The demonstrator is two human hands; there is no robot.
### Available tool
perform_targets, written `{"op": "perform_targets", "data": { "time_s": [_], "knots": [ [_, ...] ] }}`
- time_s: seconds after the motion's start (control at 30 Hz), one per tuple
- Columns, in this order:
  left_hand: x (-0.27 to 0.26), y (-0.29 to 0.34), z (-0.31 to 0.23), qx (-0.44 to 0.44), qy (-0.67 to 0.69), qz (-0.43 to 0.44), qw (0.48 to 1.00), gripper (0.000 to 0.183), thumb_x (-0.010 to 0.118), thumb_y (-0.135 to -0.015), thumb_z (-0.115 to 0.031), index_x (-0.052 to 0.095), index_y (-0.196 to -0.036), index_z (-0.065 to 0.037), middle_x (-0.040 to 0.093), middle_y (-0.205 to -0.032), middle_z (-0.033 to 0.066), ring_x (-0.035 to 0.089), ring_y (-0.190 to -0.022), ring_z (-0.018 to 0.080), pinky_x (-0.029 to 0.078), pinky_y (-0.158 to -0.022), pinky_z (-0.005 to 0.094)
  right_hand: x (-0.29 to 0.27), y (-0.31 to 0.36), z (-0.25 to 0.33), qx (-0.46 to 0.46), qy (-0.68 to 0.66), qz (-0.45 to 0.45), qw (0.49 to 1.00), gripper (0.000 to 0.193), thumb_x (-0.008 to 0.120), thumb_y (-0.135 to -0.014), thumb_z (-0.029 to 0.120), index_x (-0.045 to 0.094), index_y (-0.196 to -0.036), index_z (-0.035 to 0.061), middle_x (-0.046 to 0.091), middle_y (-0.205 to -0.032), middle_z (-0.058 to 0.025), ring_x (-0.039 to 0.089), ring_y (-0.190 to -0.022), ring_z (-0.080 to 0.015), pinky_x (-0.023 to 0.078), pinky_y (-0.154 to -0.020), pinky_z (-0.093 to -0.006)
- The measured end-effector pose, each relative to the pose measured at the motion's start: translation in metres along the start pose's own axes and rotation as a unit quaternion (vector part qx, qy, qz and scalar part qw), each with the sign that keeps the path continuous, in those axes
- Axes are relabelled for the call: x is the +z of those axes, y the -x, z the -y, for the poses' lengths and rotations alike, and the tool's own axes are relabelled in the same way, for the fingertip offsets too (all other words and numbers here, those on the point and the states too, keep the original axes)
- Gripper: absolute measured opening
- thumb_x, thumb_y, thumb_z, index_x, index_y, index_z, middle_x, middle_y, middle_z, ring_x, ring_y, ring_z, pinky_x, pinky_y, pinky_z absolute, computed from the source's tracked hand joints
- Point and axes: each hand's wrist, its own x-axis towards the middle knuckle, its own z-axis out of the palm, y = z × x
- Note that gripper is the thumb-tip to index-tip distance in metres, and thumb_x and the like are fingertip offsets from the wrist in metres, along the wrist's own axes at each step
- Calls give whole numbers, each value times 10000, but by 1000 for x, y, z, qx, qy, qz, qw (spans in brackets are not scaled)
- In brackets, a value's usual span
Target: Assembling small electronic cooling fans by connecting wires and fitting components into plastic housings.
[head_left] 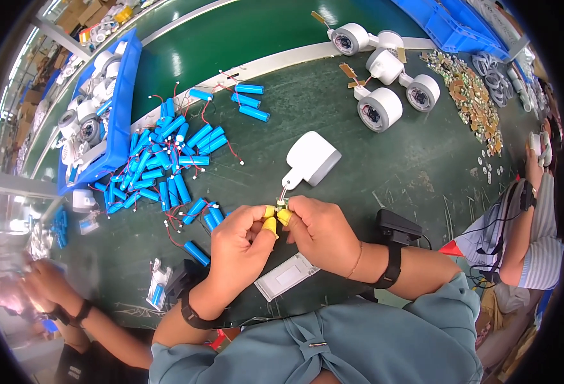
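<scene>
"Where was the piece in hand?"

"A small green circuit board [282, 203] sat between a worker's fingertips, over a dark green worktop [256, 163], just on the worker's side of a white, rounded plastic housing [309, 155] with a grey rim."

"And the hands?"

"Close together, both pinching the board. The left hand [243, 233] came in from the lower left, fingers curled; the right hand [323, 225] angled in from the lower right, knuckles uppermost. Yellow finger covers [269, 225] capped the tips, and dark bands circled both wrists."

"How did the board look?"

"Tiny, pale-marked and partly hidden by fingers, with thin wires running to the housing, which lay on its side."

"What lay nearer the worker?"

"A flat, white rectangular plastic panel [287, 277], below the hands."

"And farther out?"

"Blue cylindrical batteries [157, 160] with red leads spread to the left, beside a blue plastic bin [132, 80] of white parts. More white round housings [380, 109] stood at upper right, near a heap of little brown-and-green boards [467, 96]. Co-workers' arms showed at both edges, the left pair blurred."
</scene>
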Motion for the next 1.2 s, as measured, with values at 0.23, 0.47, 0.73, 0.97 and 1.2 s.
{"op": "perform_targets", "data": {
  "time_s": [0.23,0.47,0.73,0.97,1.2],
  "knots": [
    [1,1,3,76,-67,-5,995,216,609,-815,84,598,-1024,35,629,-868,94,630,-671,127,516,-575,238,3,1,1,-40,46,-29,998,50,492,-910,-18,538,-930,-21,605,-784,-127,655,-604,-224,510,-528,-337],
    [-12,-9,-1,43,-32,49,997,215,526,-872,91,590,-1074,53,614,-934,68,619,-705,98,543,-611,231,1,-2,1,-61,52,-37,996,17,535,-899,7,534,-908,-7,603,-759,-129,649,-606,-246,505,-530,-355],
    [-18,-17,-5,-67,53,81,993,207,628,-888,-6,608,-1090,35,628,-856,25,581,-682,46,490,-562,188,0,0,4,-130,131,-52,981,170,609,-867,144,520,-801,15,596,-706,-158,622,-617,-340,521,-547,-424],
    [-13,-17,-8,-88,42,76,992,183,627,-871,34,608,-1053,40,598,-775,4,536,-629,24,442,-527,172,4,0,-1,-144,131,-51,980,172,640,-817,157,535,-803,22,604,-721,-134,639,-627,-323,522,-560,-425],
    [-8,-15,-3,-65,27,54,996,179,577,-885,-4,600,-1058,31,619,-839,18,558,-648,45,424,-528,174,4,2,-2,-127,129,-54,982,189,669,-804,158,539,-813,22,603,-717,-120,634,-620,-307,520,-548,-399]
  ]
}}
